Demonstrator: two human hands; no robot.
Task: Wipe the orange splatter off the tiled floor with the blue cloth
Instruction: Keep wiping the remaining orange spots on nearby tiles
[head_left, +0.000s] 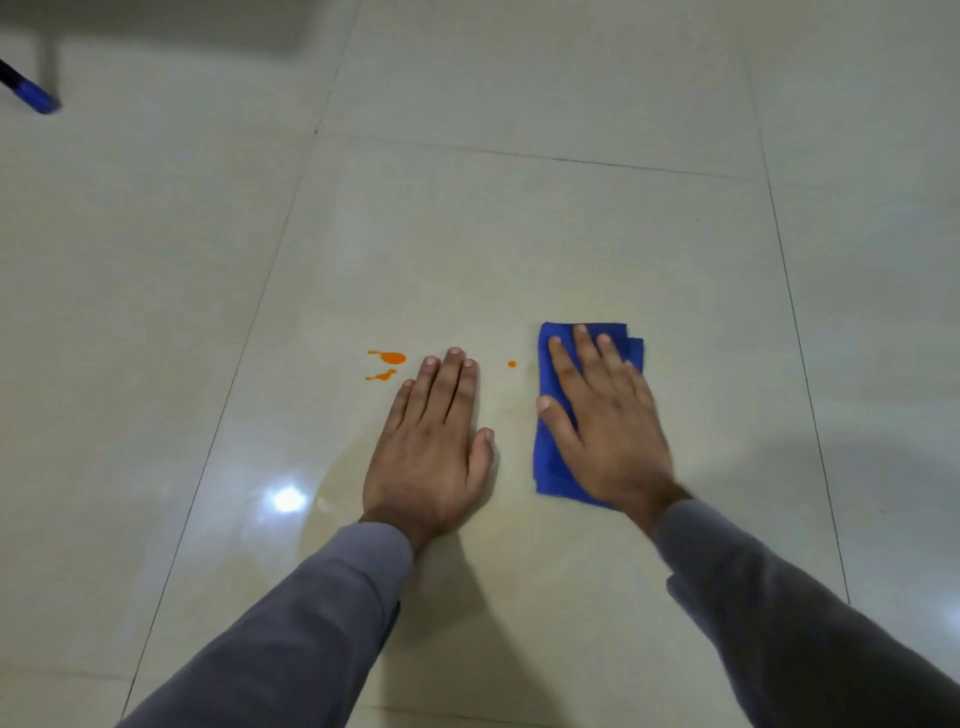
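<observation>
Head view: right hand (605, 415) lies flat, fingers spread, palm down on the folded blue cloth (550, 452), pressing it to the tiled floor (519, 234) rather than gripping it. The cloth's left edge and far edge show past the fingers; its right edge is hidden under the hand. Left hand (434, 447) rests flat and empty on bare tile, fingers together and straight. Orange splatter (387, 364) sits just beyond the left hand's fingertips, to their left, as two elongated blobs; one small orange dot (512, 364) lies between the hands, near the cloth's left edge but apart from it. Grout lines run well clear on the left, right and far sides, leaving open tile around both hands. A blurred blue and black object (31, 93) lies far off at the upper left. Grey sleeves (311, 613) cover both forearms.
</observation>
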